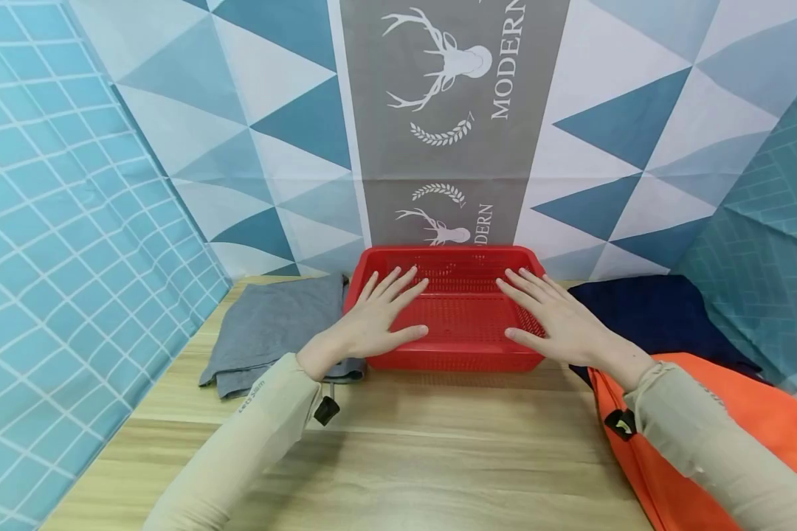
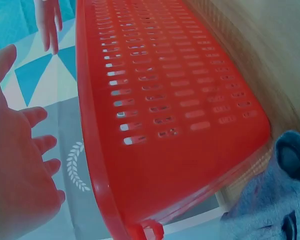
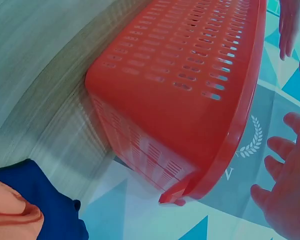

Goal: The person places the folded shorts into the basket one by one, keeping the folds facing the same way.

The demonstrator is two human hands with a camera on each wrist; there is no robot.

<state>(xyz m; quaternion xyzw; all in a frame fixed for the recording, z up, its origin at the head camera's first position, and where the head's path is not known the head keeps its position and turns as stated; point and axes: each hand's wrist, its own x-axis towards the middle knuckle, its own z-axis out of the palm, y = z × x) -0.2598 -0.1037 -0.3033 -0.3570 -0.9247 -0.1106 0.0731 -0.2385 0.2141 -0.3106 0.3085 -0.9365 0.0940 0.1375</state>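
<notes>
A red plastic basket [image 1: 454, 358] with slotted walls stands at the back of the wooden table. Over its left end, in the head view, I hold my left hand [image 1: 378, 313] with the fingers straight and spread. My right hand [image 1: 558, 317] is spread the same way over the right end. Both palms face down and neither hand grips anything. The left wrist view has the left hand [image 2: 20, 165] beside the basket's rim [image 2: 92, 150]. From the right wrist, the right hand [image 3: 290, 175] likewise shows beside the rim [image 3: 240, 130].
Folded grey cloth [image 1: 272, 324] lies left of the basket. To the right are dark navy cloth [image 1: 651, 310] and, nearer me, orange cloth [image 1: 757, 398]. Patterned sheets [image 1: 252, 110] hang close behind the table [image 1: 425, 450] and along its sides.
</notes>
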